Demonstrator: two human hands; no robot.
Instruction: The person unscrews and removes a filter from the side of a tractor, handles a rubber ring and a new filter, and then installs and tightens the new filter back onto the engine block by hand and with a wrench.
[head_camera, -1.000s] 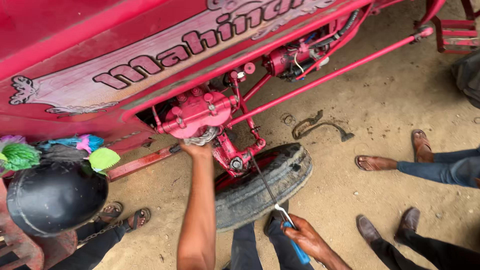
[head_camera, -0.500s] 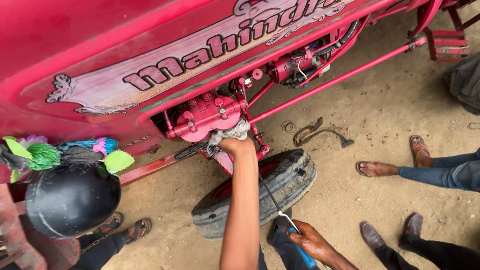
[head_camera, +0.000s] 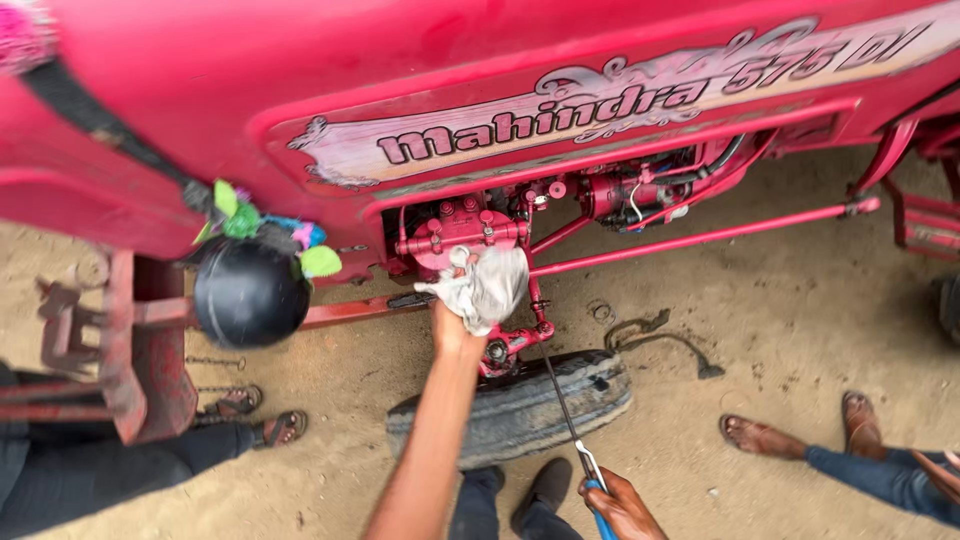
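My left hand (head_camera: 453, 328) reaches up and presses a crumpled grey-white rag (head_camera: 489, 284) against a red bolted housing (head_camera: 452, 229) under the red tractor's hood (head_camera: 480, 90). Low in the view, my right hand (head_camera: 624, 506) grips the blue handle of a long screwdriver (head_camera: 566, 412). Its thin shaft points up toward the red joint below the housing. A worn black tyre (head_camera: 520, 412) lies on the sandy ground just under my arm, and my dark shoes (head_camera: 545, 490) show beneath it.
A black round lamp (head_camera: 250, 294) with coloured tassels hangs at the left. A long red rod (head_camera: 700, 238) runs right from the housing. A bent metal tool (head_camera: 662, 338) lies on the sand. Other people's sandalled feet (head_camera: 768, 437) stand at right, another pair (head_camera: 262, 420) at left.
My left hand has spread the rag higher over the red housing. The view has shifted so the tractor parts sit further right. My right hand keeps the screwdriver in about the same place.
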